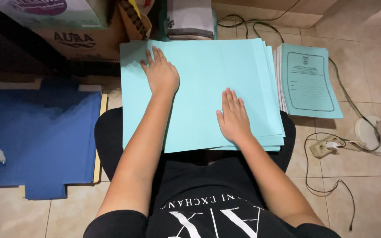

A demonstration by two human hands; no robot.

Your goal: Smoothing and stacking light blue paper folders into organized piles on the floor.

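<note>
**Paper stack under two flat palms**

Paper stack [199, 88], pale turquoise, lies across the seated person's lap and reaches out over the tiled floor [367, 44], its long side running left to right in front of them. Both hands are down on the top sheet, neither gripping anything. The left hand [160, 74] sits far up, near the stack's far left corner, fingers straight, close together and pointing away from the body, palm pressed flat. The right hand [233, 117] lies lower and nearer the body, close to the middle of the sheet, fingers likewise extended and lying side by side, thumb slightly out to the left. So the paper is directly beneath both sets of fingers, with most of the bare sheet stretching off to the right of the right fingertips and between the two hands. The near edge is closest to the right hand; the far edge is just beyond the left fingertips.

Past the stack's right edge, well clear of the right fingers, a second pile of printed turquoise covers [307, 79] rests on the tiles. Off to the left of the left arm lies a dark blue cardboard sheet [36, 136]. A cardboard box [84, 42] stands beyond the left fingertips.
</note>
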